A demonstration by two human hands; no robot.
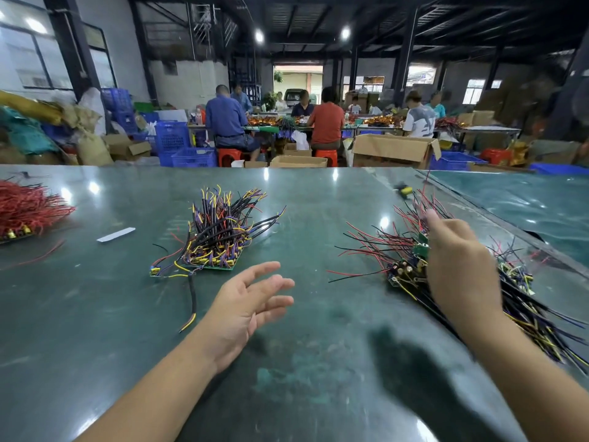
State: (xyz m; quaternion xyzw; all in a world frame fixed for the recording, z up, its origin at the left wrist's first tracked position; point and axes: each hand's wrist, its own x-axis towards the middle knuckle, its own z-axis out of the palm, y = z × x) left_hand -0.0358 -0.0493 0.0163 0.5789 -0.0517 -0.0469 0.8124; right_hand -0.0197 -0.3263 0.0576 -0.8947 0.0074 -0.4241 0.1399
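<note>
My left hand [247, 301] hovers over the green table [318, 202] with fingers spread and empty, just right of a stack of small green circuit boards [220, 237] bristling with black, yellow and purple wires. A single small board with a black lead [173, 275] lies at that stack's front left. My right hand [459, 266] reaches into a loose pile of boards with red and black wires [392, 253]. Its fingers curl into the pile and appear to pinch a small green board [422, 247], though they hide the grip.
A heap of red wires on boards [28, 208] lies at the far left, with a white strip [116, 234] near it. More black and yellow wired boards [535, 317] trail to the right. Beyond the table, several people sit working among cardboard boxes [392, 151] and blue crates [191, 156].
</note>
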